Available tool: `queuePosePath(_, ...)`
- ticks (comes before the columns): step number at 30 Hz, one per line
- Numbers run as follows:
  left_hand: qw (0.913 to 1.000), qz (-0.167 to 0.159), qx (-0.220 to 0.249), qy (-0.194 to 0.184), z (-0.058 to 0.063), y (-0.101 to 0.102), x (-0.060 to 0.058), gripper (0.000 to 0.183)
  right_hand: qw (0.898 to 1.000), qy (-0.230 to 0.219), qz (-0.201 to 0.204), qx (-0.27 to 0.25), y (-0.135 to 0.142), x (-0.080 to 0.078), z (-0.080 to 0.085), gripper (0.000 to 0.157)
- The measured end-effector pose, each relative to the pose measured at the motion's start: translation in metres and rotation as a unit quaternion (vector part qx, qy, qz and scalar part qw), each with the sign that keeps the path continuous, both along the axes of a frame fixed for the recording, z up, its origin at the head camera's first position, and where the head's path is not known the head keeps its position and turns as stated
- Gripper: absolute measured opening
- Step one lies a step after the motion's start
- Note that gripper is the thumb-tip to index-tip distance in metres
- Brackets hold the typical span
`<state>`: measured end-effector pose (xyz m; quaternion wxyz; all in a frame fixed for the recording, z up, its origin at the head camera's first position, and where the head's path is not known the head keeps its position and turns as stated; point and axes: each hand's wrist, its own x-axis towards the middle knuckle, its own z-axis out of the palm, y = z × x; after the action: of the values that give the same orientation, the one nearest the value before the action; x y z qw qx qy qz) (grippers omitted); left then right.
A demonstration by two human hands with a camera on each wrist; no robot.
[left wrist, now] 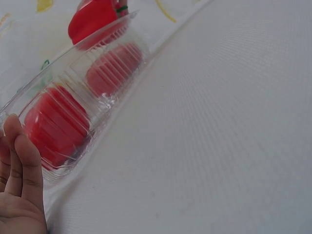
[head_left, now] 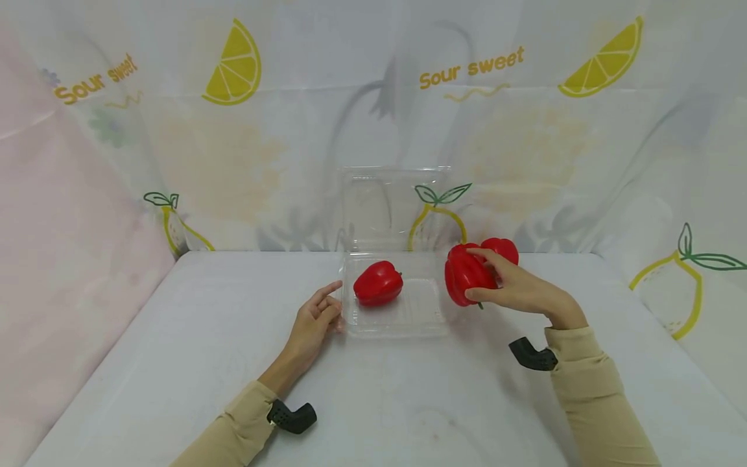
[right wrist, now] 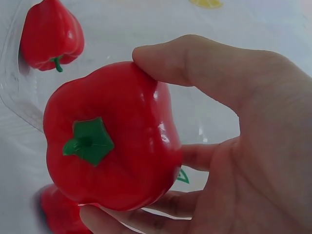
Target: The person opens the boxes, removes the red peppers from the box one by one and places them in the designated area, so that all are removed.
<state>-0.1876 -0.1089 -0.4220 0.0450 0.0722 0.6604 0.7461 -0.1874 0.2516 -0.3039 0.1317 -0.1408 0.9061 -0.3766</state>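
Observation:
A clear plastic clamshell box [head_left: 417,321] sits on the table with its lid [head_left: 373,207] raised at the back. In its left half lies a red bell pepper [head_left: 378,284], on its side. My left hand [head_left: 312,327] rests at the box's left wall, its fingertips right at the plastic; the left wrist view shows its fingers fairly straight. To the right of the box, my right hand [head_left: 516,285] grips a second red bell pepper [right wrist: 112,146] between thumb and fingers. The green stem of this pepper [right wrist: 90,141] faces the right wrist camera.
Behind the right hand, more red pepper [head_left: 502,248] shows, partly hidden by the hand and the held one. A printed cloth with lemons [head_left: 233,65] hangs behind the white table [head_left: 373,402]. Black wrist cameras [head_left: 292,417] sit on both forearms.

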Motion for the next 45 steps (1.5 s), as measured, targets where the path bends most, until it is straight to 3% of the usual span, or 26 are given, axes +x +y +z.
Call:
queuePosePath(15,0.9999,-0.006,0.008,-0.001,-0.001,-0.003,0.001,0.047,0.998,-0.001,-0.035,0.057,0.007,-0.001,0.002,0.089)
queuePosePath(23,0.9999,-0.004,0.011,-0.001,-0.001,-0.002,0.001,0.047,0.996,-0.007,-0.025,0.081,0.012,0.002,0.003,0.088)
queuePosePath(35,0.9999,-0.009,0.008,-0.003,0.002,-0.002,0.002,0.047,0.991,-0.064,-0.021,0.113,0.013,-0.002,-0.005,0.088)
queuePosePath(45,0.9999,-0.008,0.011,-0.005,0.000,-0.001,0.000,0.048,0.989,-0.063,-0.010,0.137,0.013,-0.004,-0.013,0.085)
